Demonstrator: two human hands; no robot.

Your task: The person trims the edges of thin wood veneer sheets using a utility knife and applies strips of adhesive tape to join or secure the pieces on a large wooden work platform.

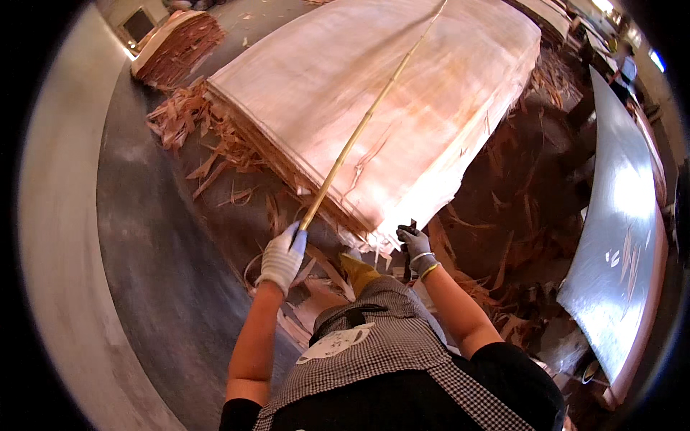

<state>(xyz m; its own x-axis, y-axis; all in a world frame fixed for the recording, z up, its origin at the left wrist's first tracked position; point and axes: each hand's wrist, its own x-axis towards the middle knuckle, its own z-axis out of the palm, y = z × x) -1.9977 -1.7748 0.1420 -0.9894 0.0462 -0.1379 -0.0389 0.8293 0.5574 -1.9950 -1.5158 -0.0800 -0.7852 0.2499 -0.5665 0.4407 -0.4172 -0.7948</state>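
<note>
My left hand [282, 258], in a white striped glove, is closed round the near end of a long bamboo pole [366, 118]. The pole slants up and away to the right over a thick stack of thin wood veneer sheets [287, 86]. By the stack's near right corner is my right hand [415, 244], gloved in grey with a yellow band at the wrist. Its fingers are curled round a narrow dark object, whose kind I cannot make out. The stack's near edges are ragged, and a few torn slits mark the top sheet.
Torn veneer strips [215, 144] litter the floor on both sides of the stack. A smaller veneer pile [180, 50] stands at the far left. Along the right runs a shiny metal-topped surface [611, 215]. Another person [625, 68] is at the far right.
</note>
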